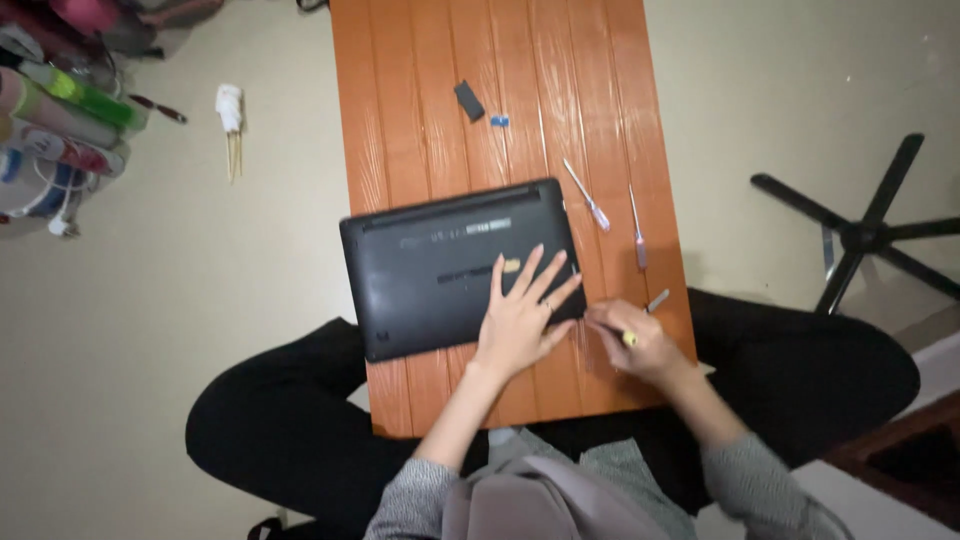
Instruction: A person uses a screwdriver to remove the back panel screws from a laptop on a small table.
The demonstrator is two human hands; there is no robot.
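My sleeves (420,490) are grey knit, trousers (280,420) black, a pale grey-mauve scarf (540,500) hangs at chest; ring on left hand (520,320).

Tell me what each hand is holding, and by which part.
The right hand grips a small yellow-handled tool by its handle, tip at the laptop's near corner. The left hand holds nothing; it lies flat, fingers spread, on the upturned laptop.

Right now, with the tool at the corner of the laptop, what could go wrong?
The laptop overhangs the narrow orange table on the left; pressure from the left hand might tip it. The yellow-tipped tool in the right hand could slip and scratch the case. The small blue part could easily get lost.
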